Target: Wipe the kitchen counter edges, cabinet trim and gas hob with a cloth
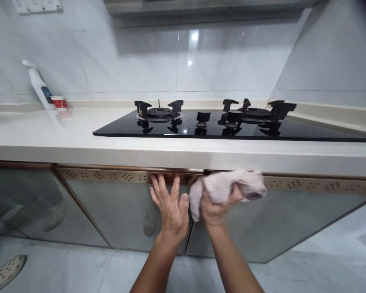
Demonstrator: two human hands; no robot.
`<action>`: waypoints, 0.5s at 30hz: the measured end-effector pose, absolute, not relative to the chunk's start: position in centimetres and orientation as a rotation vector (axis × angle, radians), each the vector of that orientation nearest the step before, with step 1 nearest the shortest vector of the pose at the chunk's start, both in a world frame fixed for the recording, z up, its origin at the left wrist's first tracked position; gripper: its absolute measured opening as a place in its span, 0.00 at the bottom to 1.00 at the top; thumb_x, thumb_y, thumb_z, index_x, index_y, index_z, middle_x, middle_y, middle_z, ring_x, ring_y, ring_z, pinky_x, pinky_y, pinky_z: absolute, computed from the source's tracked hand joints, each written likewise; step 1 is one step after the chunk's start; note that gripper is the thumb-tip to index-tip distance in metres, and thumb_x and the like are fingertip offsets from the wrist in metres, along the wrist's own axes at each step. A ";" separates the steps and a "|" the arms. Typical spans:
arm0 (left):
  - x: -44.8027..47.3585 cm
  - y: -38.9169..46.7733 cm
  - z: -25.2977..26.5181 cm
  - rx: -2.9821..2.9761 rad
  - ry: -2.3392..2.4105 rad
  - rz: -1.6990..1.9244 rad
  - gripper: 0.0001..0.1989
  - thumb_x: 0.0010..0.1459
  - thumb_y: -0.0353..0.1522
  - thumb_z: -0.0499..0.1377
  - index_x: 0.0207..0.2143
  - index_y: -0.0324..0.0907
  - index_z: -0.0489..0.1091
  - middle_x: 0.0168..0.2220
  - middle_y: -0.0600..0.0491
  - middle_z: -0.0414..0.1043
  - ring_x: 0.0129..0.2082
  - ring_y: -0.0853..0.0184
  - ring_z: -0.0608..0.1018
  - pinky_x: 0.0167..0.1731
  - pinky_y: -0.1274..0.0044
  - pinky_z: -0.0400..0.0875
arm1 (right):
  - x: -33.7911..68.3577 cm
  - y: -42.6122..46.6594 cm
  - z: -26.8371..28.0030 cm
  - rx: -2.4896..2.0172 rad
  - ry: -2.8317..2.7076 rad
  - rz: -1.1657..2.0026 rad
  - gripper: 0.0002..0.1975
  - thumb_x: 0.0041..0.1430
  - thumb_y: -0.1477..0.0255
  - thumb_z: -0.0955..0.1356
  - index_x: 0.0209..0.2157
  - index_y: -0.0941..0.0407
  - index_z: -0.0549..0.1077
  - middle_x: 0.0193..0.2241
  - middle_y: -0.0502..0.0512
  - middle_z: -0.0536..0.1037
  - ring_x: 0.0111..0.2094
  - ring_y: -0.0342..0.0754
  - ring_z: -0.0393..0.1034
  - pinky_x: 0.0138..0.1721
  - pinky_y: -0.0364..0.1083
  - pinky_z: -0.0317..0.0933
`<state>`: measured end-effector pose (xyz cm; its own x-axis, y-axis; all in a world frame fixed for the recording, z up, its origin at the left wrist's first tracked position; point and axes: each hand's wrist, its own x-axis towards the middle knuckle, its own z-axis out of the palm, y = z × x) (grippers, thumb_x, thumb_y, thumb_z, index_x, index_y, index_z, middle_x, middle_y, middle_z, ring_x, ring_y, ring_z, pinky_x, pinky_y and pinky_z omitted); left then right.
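Note:
My left hand (171, 205) lies with fingers spread against the top of a cabinet door (118, 211), its fingertips on the perforated copper-coloured strip (106, 176). In my right hand (215, 205) is a bunched pale pink cloth (225, 185), pressed at the upper edge of the neighbouring door (240, 236), just under the countertop (79, 152). The cloth and the right fingers are somewhat blurred, and the cloth hides part of the strip behind it.
A black glass gas cooktop (183, 129) with two burners and knobs sits on the counter above my hands. At the far left stand a white spray bottle (40, 87) and a red-and-white cup (59, 102). A clog (7, 272) shows on the tiled floor at lower left.

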<state>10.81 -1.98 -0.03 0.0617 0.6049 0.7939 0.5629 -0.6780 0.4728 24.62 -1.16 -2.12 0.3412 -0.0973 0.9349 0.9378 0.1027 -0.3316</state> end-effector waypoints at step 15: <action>9.8 -3.5 1.2 2.149 1.299 1.624 0.26 0.71 0.38 0.44 0.69 0.47 0.58 0.74 0.48 0.48 0.75 0.58 0.43 0.70 0.56 0.44 | 23.3 -1.9 -0.3 -1.139 -1.149 -1.083 0.37 0.58 0.56 0.70 0.63 0.59 0.62 0.58 0.75 0.67 0.61 0.70 0.60 0.56 0.73 0.56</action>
<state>9.76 -3.49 1.24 0.0380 0.7023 0.7108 0.5392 -0.6133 0.5772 23.25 -1.93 -0.32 0.1011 -0.0453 0.9939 0.9894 0.1092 -0.0956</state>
